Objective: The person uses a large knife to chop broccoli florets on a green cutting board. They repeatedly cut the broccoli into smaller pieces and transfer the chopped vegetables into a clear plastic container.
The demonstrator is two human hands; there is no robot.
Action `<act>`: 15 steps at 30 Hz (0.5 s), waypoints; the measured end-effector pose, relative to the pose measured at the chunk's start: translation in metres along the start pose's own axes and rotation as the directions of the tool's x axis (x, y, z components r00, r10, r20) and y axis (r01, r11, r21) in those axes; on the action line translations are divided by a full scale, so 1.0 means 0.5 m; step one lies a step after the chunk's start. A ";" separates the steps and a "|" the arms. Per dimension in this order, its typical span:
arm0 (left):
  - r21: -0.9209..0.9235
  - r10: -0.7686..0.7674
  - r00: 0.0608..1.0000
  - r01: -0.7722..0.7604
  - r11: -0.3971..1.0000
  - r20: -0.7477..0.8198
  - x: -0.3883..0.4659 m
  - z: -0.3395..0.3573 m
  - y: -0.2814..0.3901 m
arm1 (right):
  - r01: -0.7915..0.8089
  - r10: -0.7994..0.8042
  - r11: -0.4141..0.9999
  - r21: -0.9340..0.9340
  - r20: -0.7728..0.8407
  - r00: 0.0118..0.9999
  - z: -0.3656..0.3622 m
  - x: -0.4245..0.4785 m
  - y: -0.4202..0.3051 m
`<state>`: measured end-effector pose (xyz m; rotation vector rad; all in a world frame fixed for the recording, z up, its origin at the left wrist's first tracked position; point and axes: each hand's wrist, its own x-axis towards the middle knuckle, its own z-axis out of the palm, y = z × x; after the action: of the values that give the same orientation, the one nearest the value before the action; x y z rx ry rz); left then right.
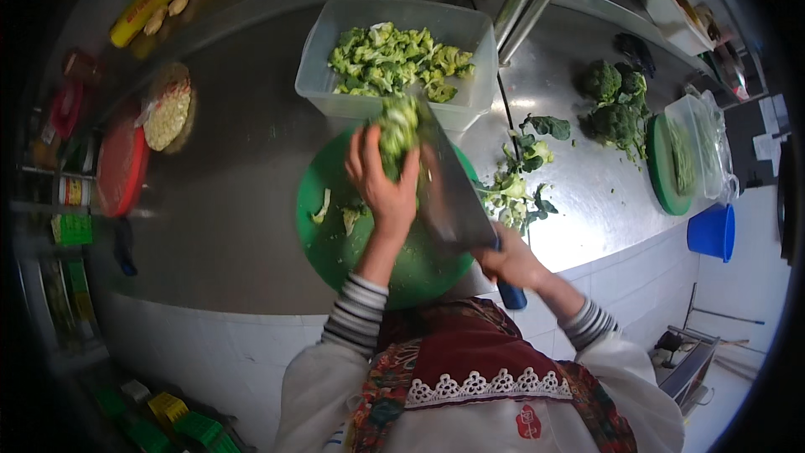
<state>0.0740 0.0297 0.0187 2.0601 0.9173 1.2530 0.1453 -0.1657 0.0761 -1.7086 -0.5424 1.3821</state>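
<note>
Broccoli pieces (pixel 397 123), blurred by motion, are held in my left hand (pixel 385 184) above the round green cutting board (pixel 321 251). My right hand (pixel 512 258) grips the blue handle of a broad-bladed cleaver (pixel 454 192). Its blade slants up beside the broccoli; whether the two touch I cannot tell. Past my hands, a translucent plastic tub (pixel 314 69) holds many cut broccoli florets (pixel 383 56). A few pale scraps (pixel 322 207) lie on the board. Broccoli stalks and leaves (pixel 512 185) are heaped just right of it.
Whole broccoli heads (pixel 619 100) lie at the right, near a second green board (pixel 660 163) with green stalks. A blue bucket (pixel 712 233) stands beyond the counter edge. At left are a red board (pixel 119 170) and a bag of pale pieces (pixel 168 116). Metal posts (pixel 534 3) rise behind the tub.
</note>
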 end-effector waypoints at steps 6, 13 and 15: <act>-0.001 -0.111 0.989 0.112 0.994 0.095 0.291 0.154 -0.115 | 0.185 -0.206 0.976 -0.112 -0.224 0.952 -0.056 0.118 -0.163; -0.218 -0.046 0.985 0.082 0.972 0.164 0.246 0.011 -0.195 | 0.124 -0.131 0.991 -0.045 -0.288 0.949 -0.091 0.016 -0.045; 0.014 0.048 0.983 -0.052 0.999 0.179 0.156 -0.060 -0.218 | 0.047 -0.059 0.998 -0.051 -0.273 0.960 -0.091 -0.034 -0.007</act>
<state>0.0439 0.1607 -0.0092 2.1822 0.8023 1.0671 0.1835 -0.1923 0.0898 -1.8696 -0.4604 1.0791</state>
